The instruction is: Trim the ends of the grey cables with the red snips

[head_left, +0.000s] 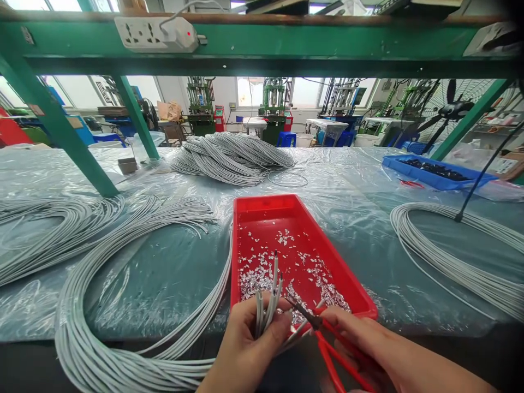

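My left hand (251,346) is closed around several light grey cables (273,278), whose ends stick up above the fingers. Some of these ends show dark tips. In my right hand (360,338) are red-handled scissors (313,319), their dark metal blades pointing left toward the cable ends and my left thumb. Just beyond both hands lies a red tray (333,251), its floor strewn with small silvery foil scraps (262,278). A long looped bundle of grey cable (76,305) curves across the left side and runs toward my left hand.
A large cable heap (233,155) lies at the back. Further coils rest at the left (82,224) and right (458,251). A blue tray (434,174) holds black parts. A green frame beam (307,41) with a power strip (155,34) crosses overhead.
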`<action>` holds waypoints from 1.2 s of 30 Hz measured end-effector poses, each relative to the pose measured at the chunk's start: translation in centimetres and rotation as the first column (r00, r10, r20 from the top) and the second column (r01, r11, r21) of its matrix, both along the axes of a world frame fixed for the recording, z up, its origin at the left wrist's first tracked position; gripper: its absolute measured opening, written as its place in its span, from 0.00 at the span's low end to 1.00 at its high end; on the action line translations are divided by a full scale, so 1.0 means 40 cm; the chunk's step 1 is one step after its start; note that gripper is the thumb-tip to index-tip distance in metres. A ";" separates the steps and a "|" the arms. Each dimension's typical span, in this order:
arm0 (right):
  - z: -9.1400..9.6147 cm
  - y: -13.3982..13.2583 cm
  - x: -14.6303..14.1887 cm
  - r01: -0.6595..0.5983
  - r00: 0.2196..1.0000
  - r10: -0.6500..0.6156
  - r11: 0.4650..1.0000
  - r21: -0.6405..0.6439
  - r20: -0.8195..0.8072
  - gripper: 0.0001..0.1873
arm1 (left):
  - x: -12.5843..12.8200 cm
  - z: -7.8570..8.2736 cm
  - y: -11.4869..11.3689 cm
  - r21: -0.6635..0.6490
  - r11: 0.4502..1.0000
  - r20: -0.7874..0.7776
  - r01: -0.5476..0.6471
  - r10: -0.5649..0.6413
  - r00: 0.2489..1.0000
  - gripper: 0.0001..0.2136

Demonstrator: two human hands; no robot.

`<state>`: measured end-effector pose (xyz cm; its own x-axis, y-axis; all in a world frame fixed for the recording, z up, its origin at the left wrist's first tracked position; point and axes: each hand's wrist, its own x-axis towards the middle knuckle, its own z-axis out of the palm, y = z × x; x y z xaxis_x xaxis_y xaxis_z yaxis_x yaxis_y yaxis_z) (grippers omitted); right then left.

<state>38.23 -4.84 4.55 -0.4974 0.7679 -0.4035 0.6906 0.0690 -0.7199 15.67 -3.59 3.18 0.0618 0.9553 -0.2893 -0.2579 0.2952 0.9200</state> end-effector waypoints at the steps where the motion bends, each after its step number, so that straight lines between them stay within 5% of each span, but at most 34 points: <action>1: 0.004 0.002 -0.002 0.000 1.000 0.000 1.000 -0.011 0.021 0.38 | -0.001 -0.001 0.001 0.010 1.000 -0.009 -0.001 0.001 1.000 0.24; 10: 0.041 0.035 -0.022 -0.072 0.997 0.070 0.996 0.057 0.025 0.29 | -0.007 -0.003 0.010 0.040 0.997 -0.130 0.059 -0.054 0.990 0.23; 14: 0.033 0.047 -0.007 0.053 0.999 -0.053 0.997 -0.056 0.007 0.37 | -0.015 0.005 0.010 0.011 0.997 -0.070 0.077 -0.076 0.995 0.26; 18: 0.042 0.057 -0.020 0.343 0.902 -0.355 0.935 -0.094 -0.244 0.42 | -0.029 -0.021 0.004 0.096 0.922 0.048 0.375 -0.381 0.923 0.27; 20: 0.047 0.059 -0.042 0.400 0.813 -0.406 0.910 -0.108 -0.417 0.34 | -0.029 -0.040 -0.003 0.118 0.825 0.163 0.553 -0.566 0.808 0.26; 22: 0.050 0.059 -0.070 0.393 0.742 -0.387 0.913 -0.112 -0.547 0.28 | -0.022 -0.052 -0.012 0.114 0.783 0.253 0.612 -0.619 0.744 0.23; 25: 0.054 0.059 -0.117 0.414 0.638 -0.407 0.897 -0.154 -0.654 0.24 | -0.006 -0.049 -0.021 0.077 0.811 0.189 0.580 -0.583 0.791 0.24; 30: 0.056 0.071 -0.160 0.376 0.613 -0.362 0.915 -0.144 -0.702 0.21 | 0.017 -0.009 -0.018 -0.016 0.928 0.142 0.373 -0.367 0.919 0.25; 36: 0.009 0.014 -0.076 0.362 0.673 -0.337 0.926 -0.104 -0.658 0.40 | 0.020 0.048 -0.014 -0.081 0.995 0.145 0.057 -0.045 0.988 0.25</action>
